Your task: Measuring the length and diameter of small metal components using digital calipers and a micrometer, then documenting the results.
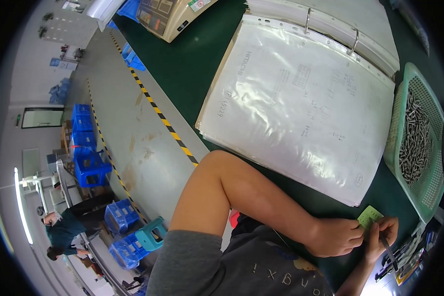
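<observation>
Green tabletop (170, 69), open binder (291, 103), workshop floor (148, 153) with black-yellow tape (156, 107).
Green note (368, 216) between both hands; right hand (383, 236) grips dark pen (390, 254), left hand (334, 238) curled at note's edge, pinch can't tell. Binder page: print, handwriting. Basket (425, 201) beside holds metal screws (414, 143).

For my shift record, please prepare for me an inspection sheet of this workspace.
Surface: dark green table, partly covered.
Work things: small green paper, dark pen.
Clutter: open binder; green basket with small metal pieces; mixed items, unclear.
Hands: left hand curled at the paper's edge, grip unclear; right hand holds the pen.
Cables: nothing seen clearly.
Surroundings: striped floor tape, blue stool, another person.
</observation>
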`<state>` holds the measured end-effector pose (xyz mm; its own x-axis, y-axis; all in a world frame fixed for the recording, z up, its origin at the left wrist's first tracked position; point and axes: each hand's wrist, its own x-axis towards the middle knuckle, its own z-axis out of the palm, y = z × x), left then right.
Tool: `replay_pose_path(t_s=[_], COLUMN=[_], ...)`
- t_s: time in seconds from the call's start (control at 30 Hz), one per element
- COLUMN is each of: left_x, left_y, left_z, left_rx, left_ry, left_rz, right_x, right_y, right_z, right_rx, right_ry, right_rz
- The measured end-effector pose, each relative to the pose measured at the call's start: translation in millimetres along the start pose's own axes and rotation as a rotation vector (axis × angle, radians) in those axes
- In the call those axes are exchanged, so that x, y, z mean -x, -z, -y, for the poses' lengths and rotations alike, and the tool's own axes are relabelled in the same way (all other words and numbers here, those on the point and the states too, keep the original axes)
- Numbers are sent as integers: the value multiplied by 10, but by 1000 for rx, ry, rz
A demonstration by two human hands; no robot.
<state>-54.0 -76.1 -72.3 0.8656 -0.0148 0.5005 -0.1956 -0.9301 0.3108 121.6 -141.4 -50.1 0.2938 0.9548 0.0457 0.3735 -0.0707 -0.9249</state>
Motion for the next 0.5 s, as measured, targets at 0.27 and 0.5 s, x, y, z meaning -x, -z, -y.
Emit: replay_pose_path(t_s=[0.27,0.5], left_x=[-8,61], left_y=[-15,86], left_z=[-14,27], left_rx=[34,-67], left_ry=[10,39], left_rz=[-8,-32], right_x=[30,-34], right_y=[-8,-127], right_z=[-3,57], right_rx=[14,36], right_ry=[64,70], right_rz=[-30,-32])
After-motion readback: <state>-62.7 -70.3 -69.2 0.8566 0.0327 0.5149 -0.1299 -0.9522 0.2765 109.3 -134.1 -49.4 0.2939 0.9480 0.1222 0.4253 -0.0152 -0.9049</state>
